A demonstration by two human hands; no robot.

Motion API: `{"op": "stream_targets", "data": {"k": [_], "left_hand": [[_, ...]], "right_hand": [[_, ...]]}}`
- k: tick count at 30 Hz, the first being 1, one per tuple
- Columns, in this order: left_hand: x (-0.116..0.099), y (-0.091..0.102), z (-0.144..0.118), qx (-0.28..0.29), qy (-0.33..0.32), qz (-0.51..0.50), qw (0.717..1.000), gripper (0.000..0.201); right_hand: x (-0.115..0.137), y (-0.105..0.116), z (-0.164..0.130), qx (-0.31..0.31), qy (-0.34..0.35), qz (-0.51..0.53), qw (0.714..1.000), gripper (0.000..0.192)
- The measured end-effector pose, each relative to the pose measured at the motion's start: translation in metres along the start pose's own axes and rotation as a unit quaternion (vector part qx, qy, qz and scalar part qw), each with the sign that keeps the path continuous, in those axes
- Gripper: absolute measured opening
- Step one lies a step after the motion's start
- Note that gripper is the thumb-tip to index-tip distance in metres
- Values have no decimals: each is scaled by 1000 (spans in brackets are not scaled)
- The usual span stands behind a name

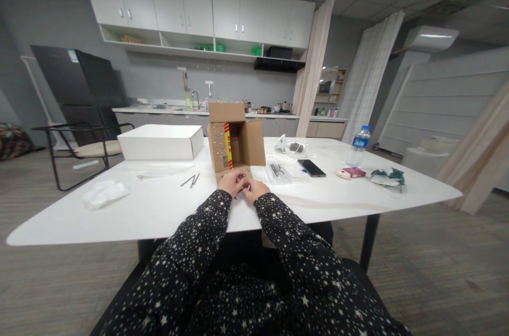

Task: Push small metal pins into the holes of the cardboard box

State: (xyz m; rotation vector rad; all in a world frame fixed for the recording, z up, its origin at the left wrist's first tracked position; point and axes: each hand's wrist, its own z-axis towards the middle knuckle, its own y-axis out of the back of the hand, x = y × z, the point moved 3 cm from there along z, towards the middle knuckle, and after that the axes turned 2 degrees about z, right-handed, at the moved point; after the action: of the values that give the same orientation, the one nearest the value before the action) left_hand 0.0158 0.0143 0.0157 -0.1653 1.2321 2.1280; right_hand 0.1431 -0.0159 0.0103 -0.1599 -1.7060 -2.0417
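Observation:
My left hand (pixel 230 183) and my right hand (pixel 255 191) meet low over the table's near side, fingers curled and pinched together. Something small and dark shows between the fingertips, too little of it to name. Just behind them an open cardboard box (pixel 218 148) stands with its opening facing me and its flaps spread; its lower flap lies by my hands. Red and yellow tape runs down the box's front. Left of my left hand lie thin metal pieces (pixel 194 180), like long nails or screws.
On the white table (pixel 159 217) are a white carton (pixel 159 144), crumpled white wrapping (pixel 105 194), a clear plastic bag (pixel 280 173), a phone (pixel 312 168), a water bottle (pixel 360 144), a pink packet (pixel 353 172) and a dark green crumpled item (pixel 388 177). A chair (pixel 97 150) stands at left.

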Motion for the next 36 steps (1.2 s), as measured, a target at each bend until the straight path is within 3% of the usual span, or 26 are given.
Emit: {"op": "stream_targets", "data": {"k": [36], "left_hand": [[-5, 1, -4, 33, 5, 32, 999, 20]], "right_hand": [[1, 2, 0, 6, -4, -12, 1000, 28]]}}
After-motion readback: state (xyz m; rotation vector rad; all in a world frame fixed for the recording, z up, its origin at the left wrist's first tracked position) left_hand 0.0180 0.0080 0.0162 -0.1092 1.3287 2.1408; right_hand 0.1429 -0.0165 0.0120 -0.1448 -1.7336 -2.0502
